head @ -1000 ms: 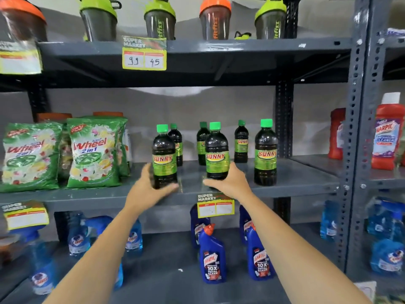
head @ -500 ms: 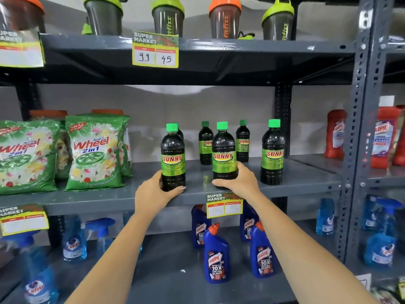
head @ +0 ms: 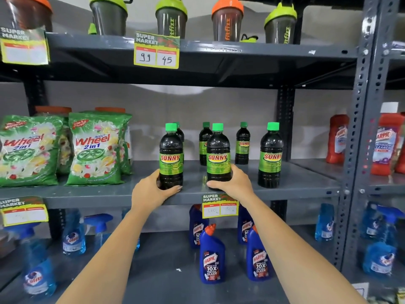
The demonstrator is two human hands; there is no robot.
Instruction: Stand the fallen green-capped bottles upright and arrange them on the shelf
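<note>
Six dark green-capped Sunny bottles stand upright on the grey middle shelf (head: 302,183). The front row has a left bottle (head: 171,155), a middle bottle (head: 218,154) and a right bottle (head: 270,154). Three more stand behind: one mostly hidden (head: 180,133), one (head: 204,139) and one (head: 242,143). My left hand (head: 151,190) wraps the base of the front left bottle. My right hand (head: 233,183) wraps the base of the front middle bottle. Both bottles rest on the shelf near its front edge.
Green Wheel detergent bags (head: 96,148) fill the shelf's left part. Red Harpic bottles (head: 336,139) stand to the right past a steel upright (head: 359,128). Shaker cups (head: 226,20) line the shelf above. Blue Harpic bottles (head: 211,257) and spray bottles (head: 73,235) stand below.
My view has moved closer to the shelf. Both hands have closed more tightly around the bases of the front left and front middle bottles, which stay upright.
</note>
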